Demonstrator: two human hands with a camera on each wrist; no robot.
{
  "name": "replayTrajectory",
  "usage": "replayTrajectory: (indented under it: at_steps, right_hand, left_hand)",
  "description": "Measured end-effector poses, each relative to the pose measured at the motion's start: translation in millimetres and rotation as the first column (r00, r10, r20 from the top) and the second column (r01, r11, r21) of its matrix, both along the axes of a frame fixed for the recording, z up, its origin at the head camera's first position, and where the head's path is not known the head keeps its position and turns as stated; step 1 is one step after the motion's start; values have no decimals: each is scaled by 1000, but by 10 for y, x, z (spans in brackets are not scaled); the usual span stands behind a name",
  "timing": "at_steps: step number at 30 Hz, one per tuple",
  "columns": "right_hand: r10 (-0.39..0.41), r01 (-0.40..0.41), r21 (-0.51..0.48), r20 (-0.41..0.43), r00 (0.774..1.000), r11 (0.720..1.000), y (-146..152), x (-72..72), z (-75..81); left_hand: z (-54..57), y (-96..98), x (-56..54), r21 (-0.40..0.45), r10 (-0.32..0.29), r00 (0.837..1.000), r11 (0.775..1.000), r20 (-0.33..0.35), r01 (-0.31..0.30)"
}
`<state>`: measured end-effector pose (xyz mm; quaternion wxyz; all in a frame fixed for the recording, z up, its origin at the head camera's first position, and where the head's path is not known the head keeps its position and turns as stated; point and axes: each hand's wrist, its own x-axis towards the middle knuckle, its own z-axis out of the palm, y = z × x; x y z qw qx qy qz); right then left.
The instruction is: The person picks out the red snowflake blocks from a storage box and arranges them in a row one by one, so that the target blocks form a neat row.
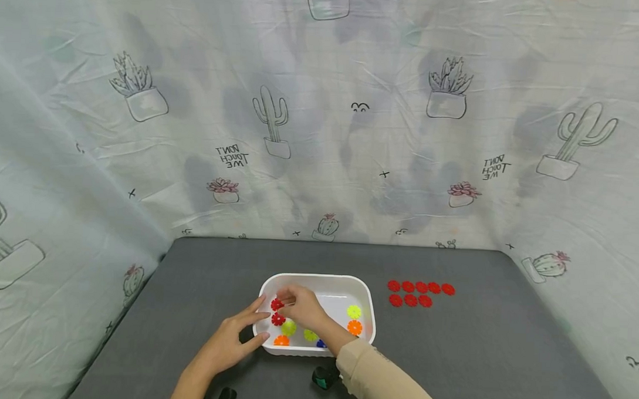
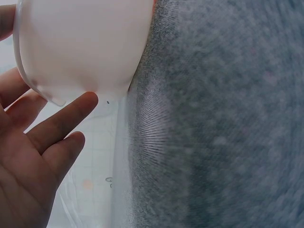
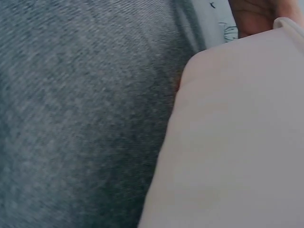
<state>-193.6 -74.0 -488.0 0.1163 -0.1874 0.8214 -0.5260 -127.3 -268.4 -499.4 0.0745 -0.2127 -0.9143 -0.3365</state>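
Observation:
A white tray (image 1: 343, 285) holds small flower-shaped discs: red (image 1: 278, 319), yellow-green (image 1: 354, 311), orange (image 1: 354, 327) and a partly covered blue one (image 1: 321, 343). My left hand (image 1: 232, 340) touches the tray's left end with spread fingers; in the left wrist view, fingertips (image 2: 90, 100) meet the tray's outer wall. Inside the tray, my right hand (image 1: 304, 309) reaches over its left part, thumb and fingertips beside a red disc (image 1: 276, 304). Whether they pinch it is unclear. The right wrist view shows mostly the tray's wall (image 3: 232, 128), hiding the fingertips.
Right of the tray, several red discs (image 1: 410, 301) lie in two rows on the grey tabletop (image 1: 451, 357). A printed curtain (image 1: 322, 129) hangs behind and at both sides. Black wrist devices (image 1: 324, 377) sit below the wrists, near the tray's front.

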Motion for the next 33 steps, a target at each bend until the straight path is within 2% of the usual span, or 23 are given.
replayTrajectory:
  at_steps: [4,9,17,21,26,33]
  right_hand:
    - [4,-5,65,15,1000,998,-11,1,-28]
    - [26,-25,179,-4,1000,983,-29,-5,-85]
    - [92,-51,300,-125,988,953,-73,-6,-161]
    - [122,-52,344,-186,975,937,-84,2,-169]
    - [133,-60,367,-178,975,928,-95,-5,-192]
    - [184,-70,450,-216,959,891,-112,-39,-203]
  left_hand:
    - [1,5,11,4,5,1000,1000,-3,-5]
    - [15,6,20,5,13,1000,1000,7,-13]
    - [26,1,16,14,-4,1000,1000,0,4]
    - [33,1,16,12,-7,1000,1000,-7,7]
    - [27,-2,22,11,-13,1000,1000,-18,13]
    - [23,-1,14,6,-9,1000,1000,-19,10]
